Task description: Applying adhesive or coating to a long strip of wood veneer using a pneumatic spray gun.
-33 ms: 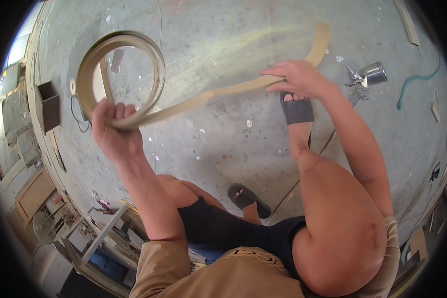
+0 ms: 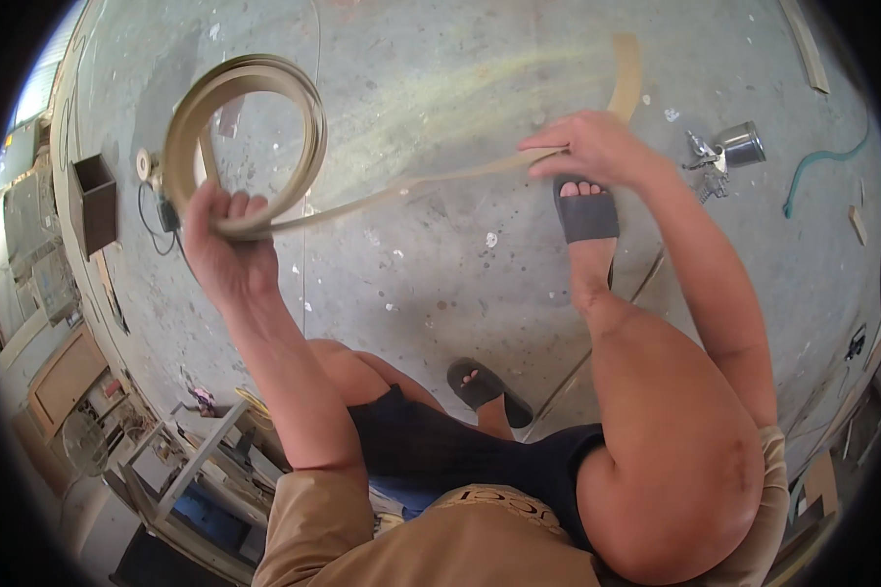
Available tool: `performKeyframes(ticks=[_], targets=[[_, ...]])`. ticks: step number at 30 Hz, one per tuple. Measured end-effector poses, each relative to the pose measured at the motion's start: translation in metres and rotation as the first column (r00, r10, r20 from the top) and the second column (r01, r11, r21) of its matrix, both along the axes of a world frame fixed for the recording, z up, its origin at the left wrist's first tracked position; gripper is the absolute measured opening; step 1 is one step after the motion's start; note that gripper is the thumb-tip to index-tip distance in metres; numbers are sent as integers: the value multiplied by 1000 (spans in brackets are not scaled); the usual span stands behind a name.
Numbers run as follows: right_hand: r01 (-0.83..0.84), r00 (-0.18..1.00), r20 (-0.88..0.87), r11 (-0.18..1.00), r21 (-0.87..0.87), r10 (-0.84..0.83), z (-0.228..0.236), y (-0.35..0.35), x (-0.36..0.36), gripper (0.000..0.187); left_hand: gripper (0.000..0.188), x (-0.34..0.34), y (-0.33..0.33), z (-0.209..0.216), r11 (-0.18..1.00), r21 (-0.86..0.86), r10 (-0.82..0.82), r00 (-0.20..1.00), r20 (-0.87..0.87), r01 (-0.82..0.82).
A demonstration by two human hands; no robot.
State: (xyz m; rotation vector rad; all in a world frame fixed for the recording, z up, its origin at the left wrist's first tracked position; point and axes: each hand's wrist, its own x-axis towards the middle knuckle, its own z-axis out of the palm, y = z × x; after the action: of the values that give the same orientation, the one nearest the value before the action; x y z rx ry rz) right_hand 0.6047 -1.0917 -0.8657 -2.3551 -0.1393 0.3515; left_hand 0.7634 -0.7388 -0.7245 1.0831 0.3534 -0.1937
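Note:
A large coil of beige edge-banding strip [image 2: 315,157] hangs upright from my left hand [image 2: 233,240], whose fingers are wrapped round its lower rim. A loose length of the strip [image 2: 440,178] runs right from the coil, sagging slightly, to my right hand [image 2: 587,149]. There my thumb and fingers pinch it, and the free end [image 2: 626,73] curves up beyond the hand, away from me. My right hand is above my sandalled foot [image 2: 589,217]. Part of the strip is hidden behind my right fingers.
A spray gun [image 2: 724,152] with a metal cup rests on the stained concrete floor [image 2: 440,274] at right, near a green hose [image 2: 817,166]. Left are a brown open box [image 2: 93,205] and a dark cable [image 2: 157,220]. A metal frame [image 2: 201,460] stands lower left.
My left hand and the coil have risen slightly, and the coil's top has shifted right. The stretched strip has turned more edge-on. My right hand has moved slightly right.

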Motion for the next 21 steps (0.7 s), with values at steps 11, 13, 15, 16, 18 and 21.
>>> performKeyframes(ticks=[11, 13, 15, 16, 18, 21], targets=[[-209, 940, -298, 971, -120, 166, 38, 3, 38, 41, 18, 30, 63, -63, 980, -166, 54, 951, -306, -109], [-130, 975, 136, 944, -304, 178, 6, -14, 24, 28, 18, 21, 42, -65, 994, -101, 22, 982, -188, -42], [-44, 957, 248, 922, -386, 149, -28, -15, 19, 32, 28, 0, 16, -64, 999, 44, -24, 998, 52, 22], [46, 919, 371, 897, -439, 134, -44, -16, 18, 41, 31, -9, -1, -57, 993, 102, -69, 987, 142, 55], [51, 962, 259, 884, -464, 80, -73, -8, 19, 52, 34, -22, -24, -40, 983, 127, -162, 949, 269, 131], [170, 929, 369, 897, -409, -7, -97, 5, 16, 62, 32, -40, -53, -27, 929, 335, -291, 871, 395, 158]])
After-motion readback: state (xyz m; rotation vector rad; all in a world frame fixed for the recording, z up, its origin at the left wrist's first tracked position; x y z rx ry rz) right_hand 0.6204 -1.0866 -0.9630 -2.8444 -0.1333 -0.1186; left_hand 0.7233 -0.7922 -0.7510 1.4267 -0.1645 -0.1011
